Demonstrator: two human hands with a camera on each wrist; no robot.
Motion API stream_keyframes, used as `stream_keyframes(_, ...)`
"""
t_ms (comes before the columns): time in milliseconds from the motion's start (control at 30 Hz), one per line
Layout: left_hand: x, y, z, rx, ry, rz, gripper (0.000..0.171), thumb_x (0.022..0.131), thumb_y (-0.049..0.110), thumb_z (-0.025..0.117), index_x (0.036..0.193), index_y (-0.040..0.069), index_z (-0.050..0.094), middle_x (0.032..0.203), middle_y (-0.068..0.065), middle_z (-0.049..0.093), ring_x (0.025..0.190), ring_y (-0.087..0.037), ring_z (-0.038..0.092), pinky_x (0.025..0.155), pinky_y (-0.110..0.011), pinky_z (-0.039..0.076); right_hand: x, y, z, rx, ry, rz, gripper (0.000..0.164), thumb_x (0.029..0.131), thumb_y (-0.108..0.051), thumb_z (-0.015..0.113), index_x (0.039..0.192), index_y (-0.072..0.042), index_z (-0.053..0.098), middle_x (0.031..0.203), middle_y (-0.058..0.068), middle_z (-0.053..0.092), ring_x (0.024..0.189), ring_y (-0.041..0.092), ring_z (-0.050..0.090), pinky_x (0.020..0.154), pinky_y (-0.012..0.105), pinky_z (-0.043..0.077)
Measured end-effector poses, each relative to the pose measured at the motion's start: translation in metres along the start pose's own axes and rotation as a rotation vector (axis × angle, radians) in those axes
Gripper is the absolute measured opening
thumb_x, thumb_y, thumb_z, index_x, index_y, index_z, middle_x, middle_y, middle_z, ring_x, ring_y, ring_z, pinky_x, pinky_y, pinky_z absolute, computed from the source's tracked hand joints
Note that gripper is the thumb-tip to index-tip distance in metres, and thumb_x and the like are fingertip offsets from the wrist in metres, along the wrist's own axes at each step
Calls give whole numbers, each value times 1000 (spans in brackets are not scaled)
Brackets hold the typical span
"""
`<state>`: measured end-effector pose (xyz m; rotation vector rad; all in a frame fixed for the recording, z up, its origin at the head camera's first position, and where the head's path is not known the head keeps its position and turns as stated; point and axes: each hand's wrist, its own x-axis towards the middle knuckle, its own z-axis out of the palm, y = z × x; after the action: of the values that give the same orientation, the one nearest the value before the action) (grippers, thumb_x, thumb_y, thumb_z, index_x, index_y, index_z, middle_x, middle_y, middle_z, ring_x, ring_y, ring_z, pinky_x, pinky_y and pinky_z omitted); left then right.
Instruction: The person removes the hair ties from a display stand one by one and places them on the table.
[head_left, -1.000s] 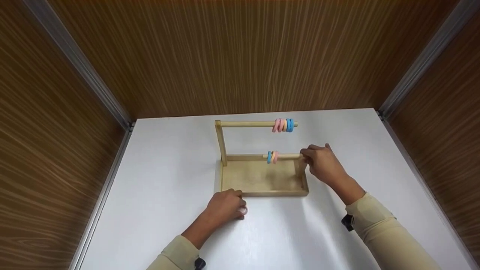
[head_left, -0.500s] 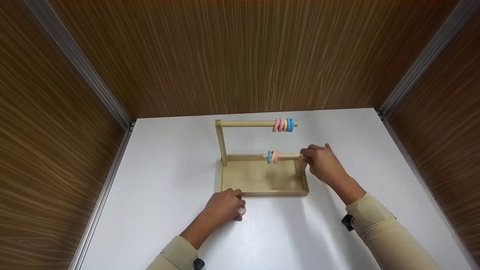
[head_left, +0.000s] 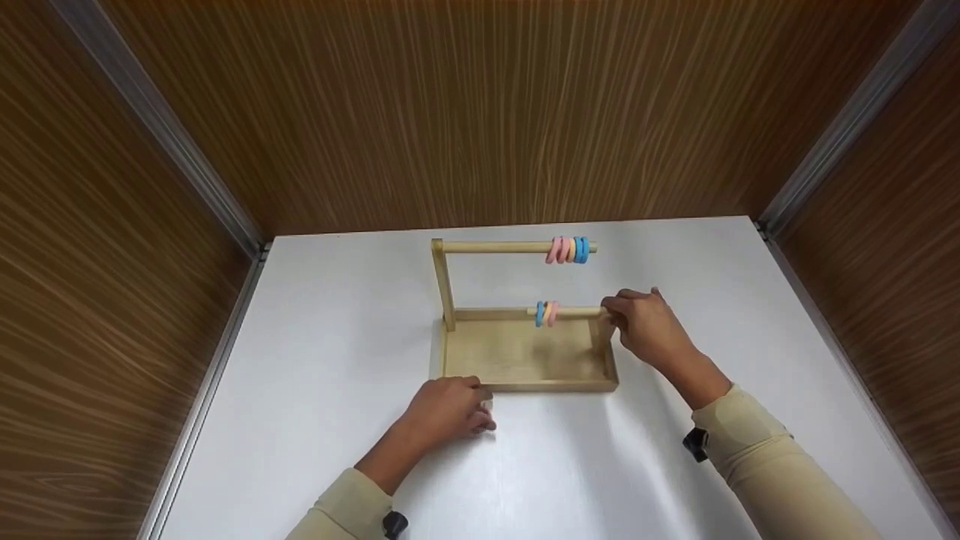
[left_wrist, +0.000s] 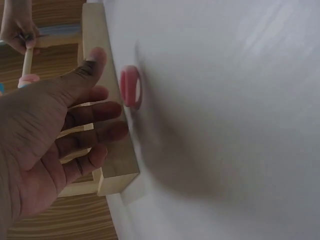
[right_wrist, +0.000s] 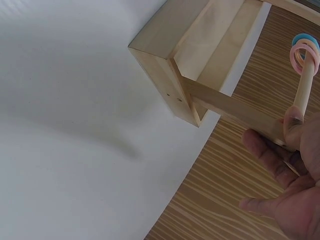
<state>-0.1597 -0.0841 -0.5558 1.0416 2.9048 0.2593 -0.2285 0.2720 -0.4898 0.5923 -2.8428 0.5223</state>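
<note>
A wooden rack with a shallow tray base carries two rods. Pink, yellow and blue rings hang near the free end of the upper rod. The lower rod bears a blue, a yellow and a pink ring. My right hand pinches that rod's right end, where it meets the short post. My left hand is at the tray's front left, fingers loosely bent and apart. Beyond its fingertips, a pink ring stands on edge beside the tray wall.
The rack stands on a white table. A tall wooden post rises from the tray's left side. Wood-grain panels enclose the table at the back and both sides, with metal strips at the corners.
The ring that showed between my left thumb and fingers is now mostly hidden in the head view. My left hand has shifted slightly, its thumb moving up. The right hand keeps its place.
</note>
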Motion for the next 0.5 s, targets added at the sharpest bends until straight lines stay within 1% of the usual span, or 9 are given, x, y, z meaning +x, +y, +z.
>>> stream_keyframes(100, 3, -2, -5, -69, -1, -13, 30, 102, 41, 81, 120, 17, 85, 110, 0, 80, 97, -18, 78, 79, -37, 65, -1, 1, 1, 1, 1, 5, 17, 101, 11, 67, 107, 0, 79, 95, 17, 78, 93, 39, 79, 106, 89, 44)
stream_keyframes(200, 7, -6, -9, -152, 29, -15, 34, 103, 45, 79, 119, 16, 85, 110, 1, 81, 95, -17, 78, 80, -37, 64, -2, 1, 2, 14, 5, 0, 16, 102, 11, 67, 104, -1, 78, 93, 16, 78, 92, 38, 78, 105, 89, 44)
stream_keyframes(333, 13, -10, -14, -222, 90, -18, 30, 105, 41, 77, 118, 15, 85, 106, 1, 82, 93, -15, 77, 80, -37, 64, -3, 0, 1, 34, 15, -8, 17, 101, 12, 67, 99, -3, 76, 90, 14, 76, 90, 38, 78, 103, 90, 44)
stream_keyframes(433, 19, -11, -17, -262, 112, -32, 28, 106, 38, 76, 119, 15, 85, 106, 1, 82, 92, -14, 77, 80, -37, 64, -3, -1, 0, 34, 25, -15, 18, 101, 13, 67, 99, -3, 76, 90, 13, 76, 90, 38, 78, 102, 90, 45)
stream_keyframes(500, 23, -12, -19, -292, 121, -48, 29, 107, 38, 76, 121, 15, 84, 108, 0, 83, 93, -17, 78, 80, -39, 64, -3, -1, -1, 30, 27, -20, 18, 101, 13, 67, 98, -3, 75, 90, 14, 76, 89, 38, 78, 102, 90, 45)
